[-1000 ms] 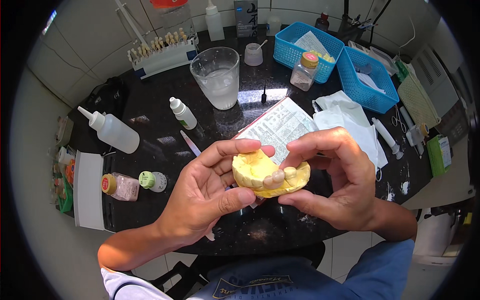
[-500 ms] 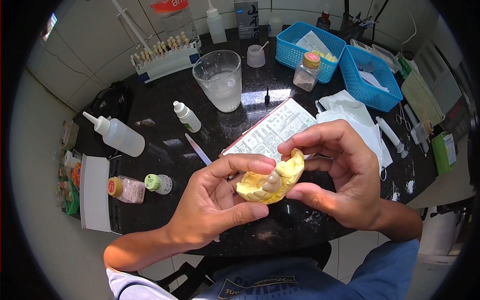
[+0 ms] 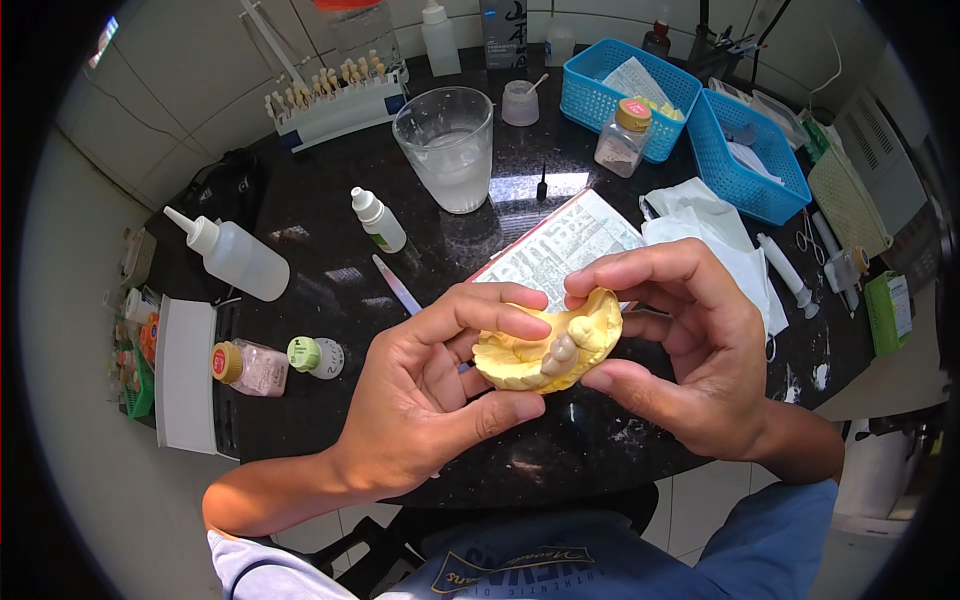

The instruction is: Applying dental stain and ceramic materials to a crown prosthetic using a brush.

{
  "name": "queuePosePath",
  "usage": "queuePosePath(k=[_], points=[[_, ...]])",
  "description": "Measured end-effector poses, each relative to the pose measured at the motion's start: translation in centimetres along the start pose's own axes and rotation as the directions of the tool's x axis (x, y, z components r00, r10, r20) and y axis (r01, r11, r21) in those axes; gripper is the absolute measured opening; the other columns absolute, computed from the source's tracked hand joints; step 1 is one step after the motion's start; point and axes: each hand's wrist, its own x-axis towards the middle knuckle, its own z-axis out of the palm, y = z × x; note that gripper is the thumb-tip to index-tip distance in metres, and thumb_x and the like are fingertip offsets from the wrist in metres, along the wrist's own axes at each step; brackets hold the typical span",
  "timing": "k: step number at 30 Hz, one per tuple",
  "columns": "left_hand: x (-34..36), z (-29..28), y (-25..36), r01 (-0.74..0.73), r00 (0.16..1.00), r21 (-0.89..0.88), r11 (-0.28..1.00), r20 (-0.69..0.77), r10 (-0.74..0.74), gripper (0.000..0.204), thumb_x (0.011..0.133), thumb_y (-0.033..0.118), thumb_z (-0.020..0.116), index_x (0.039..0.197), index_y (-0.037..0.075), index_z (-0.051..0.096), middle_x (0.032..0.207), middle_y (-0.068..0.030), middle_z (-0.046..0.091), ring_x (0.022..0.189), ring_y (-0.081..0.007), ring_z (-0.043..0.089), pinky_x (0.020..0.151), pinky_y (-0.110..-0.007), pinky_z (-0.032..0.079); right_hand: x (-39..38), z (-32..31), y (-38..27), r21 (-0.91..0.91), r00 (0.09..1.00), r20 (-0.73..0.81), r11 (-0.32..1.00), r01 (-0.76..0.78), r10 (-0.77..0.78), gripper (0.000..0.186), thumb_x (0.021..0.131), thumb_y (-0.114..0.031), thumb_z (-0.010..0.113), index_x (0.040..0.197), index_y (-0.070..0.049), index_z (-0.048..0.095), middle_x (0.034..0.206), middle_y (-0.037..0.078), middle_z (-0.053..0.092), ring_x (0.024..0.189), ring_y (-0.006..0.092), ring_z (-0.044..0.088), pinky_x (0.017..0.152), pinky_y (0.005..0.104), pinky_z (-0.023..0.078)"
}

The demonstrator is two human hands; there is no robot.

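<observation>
Above the front of the black table I hold a yellow plaster dental cast (image 3: 590, 335), curved like a tooth arch. A few glossy greyish-beige teeth (image 3: 563, 352) stand out on its near side. My left hand (image 3: 425, 375) grips the left end, thumb on the near side and index finger over the top. At the right end, my right hand (image 3: 695, 345) pinches the cast between its thumb below and fingertips above. Beyond the cast lies a pad covered in newsprint (image 3: 565, 245). Partly behind my left hand is a slim pale-handled tool (image 3: 396, 284).
A glass of cloudy water (image 3: 445, 150) stands at the back, beside a tooth shade guide (image 3: 335, 110). Blue baskets (image 3: 745, 190) are at the back right, near white cloth (image 3: 700, 225). A squeeze bottle (image 3: 240, 262), dropper bottle (image 3: 378, 220) and powder jars (image 3: 262, 372) sit left.
The cast has tilted and turned in my hands, so more of its upper surface and the greyish teeth show. Both hands keep hold of it. The whole view has shifted slightly.
</observation>
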Motion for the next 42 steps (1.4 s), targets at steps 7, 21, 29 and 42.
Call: queuePosePath(k=[7, 21, 29, 42], points=[[0.3, 0.7, 0.9, 0.051, 0.993, -0.173, 0.984, -0.095, -0.068, 0.062, 0.077, 0.002, 0.072, 0.128, 0.0, 0.037, 0.13, -0.0185, 0.046, 0.121, -0.0245, 0.049, 0.103, -0.039, 0.043, 0.0, 0.0, -0.2, 0.015, 1.0, 0.003, 0.999, -0.029, 0.029, 0.044, 0.077, 0.006, 0.068, 0.114, 0.002, 0.045, 0.116, 0.017, 0.052, 0.112, 0.0218, 0.056, 0.094, 0.0323, 0.05], [0.3, -0.1, 1.0, 0.158, 0.974, -0.173, 0.972, -0.137, -0.183, 0.072, 0.083, 0.035, 0.069, 0.134, -0.003, 0.036, 0.123, -0.0217, 0.054, 0.109, -0.0271, 0.06, 0.093, -0.042, 0.05, 0.0, -0.1, -0.4, 0.106, 0.996, -0.059, 0.993, -0.056, 0.062, 0.023, 0.09, -0.002, 0.058, 0.11, 0.006, 0.051, 0.103, 0.015, 0.062, 0.093, 0.015, 0.063, 0.081, 0.0262, 0.051], [0.2, 0.3, 0.9, 0.212, 0.968, -0.136, 0.968, -0.11, -0.227, 0.07, 0.082, 0.034, 0.07, 0.131, -0.006, 0.039, 0.121, -0.0215, 0.056, 0.106, -0.025, 0.061, 0.09, -0.042, 0.053, 0.5, 0.0, -1.0, 0.117, 0.978, -0.073, 0.976, -0.186, 0.195, 0.012, 0.088, 0.0, 0.06, 0.097, 0.007, 0.06, 0.091, 0.013, 0.066, 0.082, 0.0115, 0.064, 0.072, 0.0229, 0.053], [0.3, 0.3, 0.6, 0.221, 0.965, -0.074, 0.972, -0.125, -0.229, 0.076, 0.079, 0.042, 0.072, 0.132, -0.003, 0.04, 0.117, -0.0197, 0.058, 0.105, -0.0243, 0.062, 0.087, -0.041, 0.054, 0.5, 0.4, -1.7, 0.167, 0.946, -0.023, 0.934, -0.316, 0.324, 0.014, 0.081, -0.001, 0.067, 0.091, 0.006, 0.06, 0.088, 0.014, 0.065, 0.082, 0.0145, 0.065, 0.075, 0.026, 0.054]])
